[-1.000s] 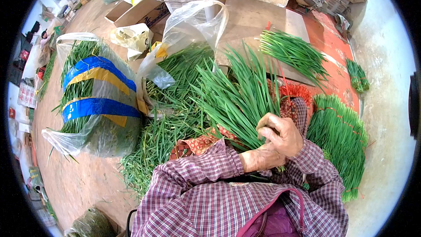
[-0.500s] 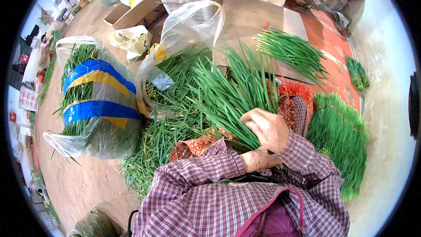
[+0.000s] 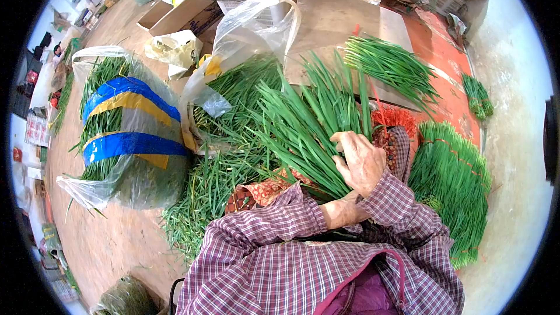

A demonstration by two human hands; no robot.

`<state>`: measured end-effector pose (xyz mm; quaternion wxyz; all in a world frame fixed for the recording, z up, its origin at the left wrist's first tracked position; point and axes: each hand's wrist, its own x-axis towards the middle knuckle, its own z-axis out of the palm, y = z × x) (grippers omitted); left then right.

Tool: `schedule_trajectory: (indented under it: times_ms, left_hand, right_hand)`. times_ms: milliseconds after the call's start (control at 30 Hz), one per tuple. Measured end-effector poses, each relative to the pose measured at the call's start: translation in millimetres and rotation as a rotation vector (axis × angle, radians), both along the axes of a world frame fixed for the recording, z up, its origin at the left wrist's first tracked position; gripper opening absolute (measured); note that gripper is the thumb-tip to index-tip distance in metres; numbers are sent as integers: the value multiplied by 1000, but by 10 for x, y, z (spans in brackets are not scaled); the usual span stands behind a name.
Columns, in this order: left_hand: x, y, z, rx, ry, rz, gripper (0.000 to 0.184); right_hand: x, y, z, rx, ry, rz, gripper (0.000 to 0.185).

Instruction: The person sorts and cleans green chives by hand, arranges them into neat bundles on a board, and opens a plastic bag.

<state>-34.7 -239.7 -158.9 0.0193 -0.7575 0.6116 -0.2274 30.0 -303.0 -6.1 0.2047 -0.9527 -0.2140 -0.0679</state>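
Right hand [image 3: 361, 165]: fingers apart and loosely bent, resting on the long, flat, dark-green leafy bunch [image 3: 315, 125], not clamped. Left hand [image 3: 341, 211] sat under the right wrist at the bunch's lower end; its fingers were hidden, so couldn't tell if closed. The bunch fanned away from the right fingers, up and left, over a red-and-tan patterned cloth [image 3: 265, 191].

Handling, judged by look: light, bendy, smooth, maybe slippery; blades likely to crease or bruise if squeezed. Best hold: low, near the gathered end, whole bundle at once; tips too loose.

Versus half a second earlier: right hand had shifted up and right, from across the bunch to its right edge, fingers more spread. Left hand looked about the same.

Further out, left of the fingers: a loose heap of cut green leaves [image 3: 201, 201], then a clear plastic bag with blue and yellow bands [image 3: 154, 184]. Right of the fingers: a big, dense pile of green bundles [image 3: 449, 189].
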Motion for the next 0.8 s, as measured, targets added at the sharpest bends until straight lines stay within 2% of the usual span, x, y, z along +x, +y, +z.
schedule_trajectory:
  times_ms: [133,233,333,467,600,800]
  left_hand:
    - [68,-8,272,75,-72,20,60]
    - [96,-6,430,141,-124,-55,61]
    - [100,18,399,215,-305,139,58]
    - [79,13,256,66,-424,191,53]
    - [79,44,332,87,-401,153,52]
    - [79,72,394,89,-341,124,50]
  right_hand:
    - [-3,-61,46,13,-32,-7,40]
    - [-5,-64,21,9,-65,10,39]
    - [1,-31,-35,3,-136,89,30]
    - [1,-46,-71,-20,-138,115,28]
    - [-22,-18,-11,-35,-112,55,22]
    - [-36,-14,32,-92,-73,26,31]
